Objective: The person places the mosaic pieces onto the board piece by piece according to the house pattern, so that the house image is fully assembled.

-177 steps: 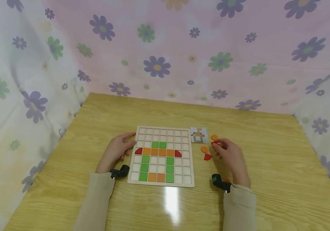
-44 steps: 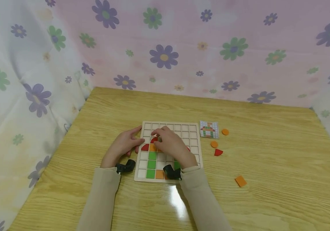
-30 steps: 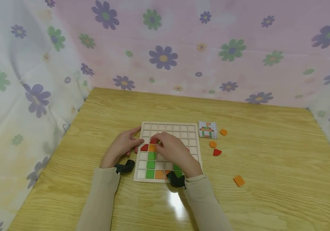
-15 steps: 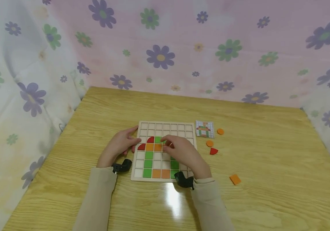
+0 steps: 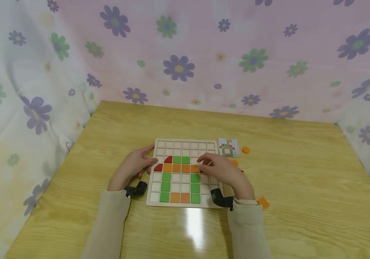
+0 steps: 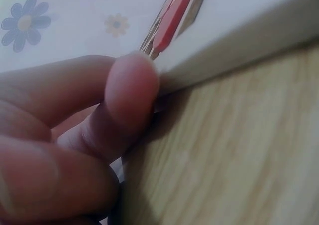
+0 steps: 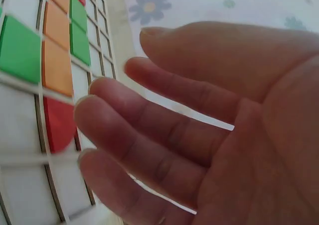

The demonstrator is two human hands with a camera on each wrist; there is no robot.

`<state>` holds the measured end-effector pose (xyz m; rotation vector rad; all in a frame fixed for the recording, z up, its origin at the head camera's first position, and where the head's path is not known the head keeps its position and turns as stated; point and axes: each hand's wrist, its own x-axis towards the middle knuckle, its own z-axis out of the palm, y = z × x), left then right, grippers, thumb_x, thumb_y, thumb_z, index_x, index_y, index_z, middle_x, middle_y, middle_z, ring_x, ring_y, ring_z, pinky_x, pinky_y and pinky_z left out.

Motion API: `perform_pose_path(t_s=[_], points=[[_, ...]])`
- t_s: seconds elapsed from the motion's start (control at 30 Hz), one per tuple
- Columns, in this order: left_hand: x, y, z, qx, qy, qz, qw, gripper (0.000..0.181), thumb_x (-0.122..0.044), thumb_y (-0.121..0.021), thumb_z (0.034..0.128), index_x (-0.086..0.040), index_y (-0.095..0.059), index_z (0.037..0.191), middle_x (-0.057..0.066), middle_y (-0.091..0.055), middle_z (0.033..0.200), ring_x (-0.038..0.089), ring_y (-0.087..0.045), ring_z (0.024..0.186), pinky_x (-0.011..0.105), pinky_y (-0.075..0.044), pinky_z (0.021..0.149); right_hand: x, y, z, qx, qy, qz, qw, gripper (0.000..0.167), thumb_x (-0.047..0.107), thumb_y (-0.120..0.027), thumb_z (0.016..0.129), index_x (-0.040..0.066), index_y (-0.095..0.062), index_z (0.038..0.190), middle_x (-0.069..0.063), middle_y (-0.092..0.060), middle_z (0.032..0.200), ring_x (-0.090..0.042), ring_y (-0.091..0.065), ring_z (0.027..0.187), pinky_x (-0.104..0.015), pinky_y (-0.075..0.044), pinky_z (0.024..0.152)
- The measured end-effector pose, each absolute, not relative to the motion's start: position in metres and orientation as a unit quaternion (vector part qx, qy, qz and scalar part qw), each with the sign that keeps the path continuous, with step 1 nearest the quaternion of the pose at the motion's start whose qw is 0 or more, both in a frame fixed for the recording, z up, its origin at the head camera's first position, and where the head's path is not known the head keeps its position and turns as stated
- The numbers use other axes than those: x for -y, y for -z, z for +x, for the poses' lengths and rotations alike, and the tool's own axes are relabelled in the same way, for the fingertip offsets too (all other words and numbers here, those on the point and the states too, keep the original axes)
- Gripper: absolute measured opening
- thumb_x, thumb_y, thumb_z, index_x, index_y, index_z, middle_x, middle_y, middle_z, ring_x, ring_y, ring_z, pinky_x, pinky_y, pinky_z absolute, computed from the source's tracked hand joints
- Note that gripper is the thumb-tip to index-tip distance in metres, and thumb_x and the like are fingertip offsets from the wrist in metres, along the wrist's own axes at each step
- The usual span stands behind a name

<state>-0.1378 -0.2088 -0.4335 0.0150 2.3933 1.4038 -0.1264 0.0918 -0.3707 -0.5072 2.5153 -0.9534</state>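
Note:
My left hand (image 5: 132,166) rests at the left edge of a wooden grid board (image 5: 176,177), a fingertip touching the rim in the left wrist view. My right hand (image 5: 225,171) hovers over the board's right part, with nothing in it; the right wrist view shows its palm and loosely bent fingers (image 7: 164,155). Green square tiles (image 5: 176,160) and orange square tiles (image 5: 176,168) fill several cells. One red quarter-circle (image 5: 168,159) sits left of the upper green pair. Another red quarter-circle (image 5: 158,168) ends the orange row at left; a third (image 7: 60,125) lies beside the right fingers.
A pattern card (image 5: 228,147) touches or nearly touches the board's upper right corner. Beyond it lies an orange disc (image 5: 246,150). A second orange disc (image 5: 235,163) and a loose red piece (image 5: 242,171) are partly behind my right hand. An orange square (image 5: 264,203) lies near the right sleeve.
A red quarter-circle was picked up from the right and set into the cell left of the green pair. My right hand let go and moved right; the left stays at the board's edge.

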Motion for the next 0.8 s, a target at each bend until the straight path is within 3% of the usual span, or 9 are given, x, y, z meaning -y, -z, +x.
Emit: perform_pose_path(t_s=[0.37,0.57,0.8], points=[[0.208,0.435,-0.134,-0.852,-0.495,0.007,0.169,0.065,-0.036,-0.061,0.0843,-0.031,-0.027,0.140,0.012,-0.057,0.058,0.017,-0.036,0.034,0.031,-0.037,0.035,-0.132,0.379,-0.130,-0.926,0.304,-0.109,0.196,0.019,0.027,-0.056,0.088,0.013,-0.062,0.099,-0.003,-0.058,0.086,-0.018,-0.050,0.071,-0.030,-0.043,0.062],[0.209,0.435,-0.134,-0.853,-0.494,0.003,0.167,0.064,-0.037,-0.059,0.0850,-0.031,-0.027,0.140,0.011,-0.058,0.059,0.016,-0.036,0.034,0.032,-0.038,0.035,-0.148,0.389,-0.134,-0.932,0.297,-0.084,0.189,0.021,0.028,-0.056,0.088,0.012,-0.062,0.099,-0.004,-0.058,0.091,-0.019,-0.050,0.075,-0.030,-0.042,0.064],[0.208,0.434,-0.135,-0.853,-0.494,0.004,0.167,0.061,-0.040,-0.057,0.0861,-0.030,-0.029,0.139,0.011,-0.058,0.058,0.017,-0.037,0.033,0.032,-0.038,0.034,-0.164,0.391,-0.133,-0.933,0.304,-0.051,0.184,0.022,0.028,-0.054,0.089,0.007,-0.062,0.092,-0.006,-0.056,0.073,-0.019,-0.048,0.067,-0.030,-0.038,0.063]])
